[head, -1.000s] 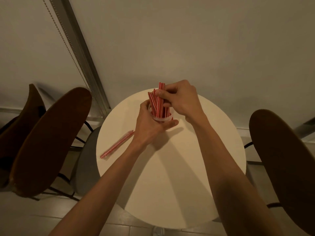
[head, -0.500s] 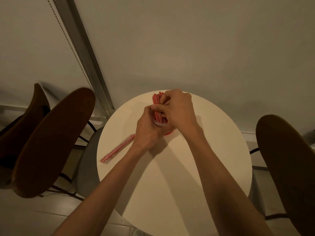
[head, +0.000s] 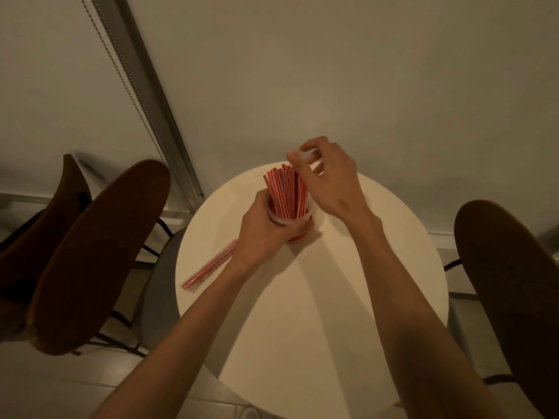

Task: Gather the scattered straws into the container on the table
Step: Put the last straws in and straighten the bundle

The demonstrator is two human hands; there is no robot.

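A clear round container (head: 279, 219) with a red base stands at the far side of the round white table (head: 317, 313). A bundle of red-and-white striped straws (head: 286, 190) stands upright in it. My left hand (head: 266, 231) is wrapped around the container's near side. Above and to the right of the straw tops, my right hand (head: 329, 179) hovers with its fingers loosely curled and apart, holding nothing. A wrapped red straw pack (head: 210, 264) lies on the table's left edge, just left of my left wrist.
Two dark brown chair backs (head: 96, 252) stand left of the table, and another chair (head: 511, 297) stands to its right. A wall, a metal window frame and a bead chain (head: 127, 83) rise behind. Tiled floor shows below.
My right hand has let go of the straws and lifted up and to the right. The straws now stand free in the container. My left hand still holds the container.
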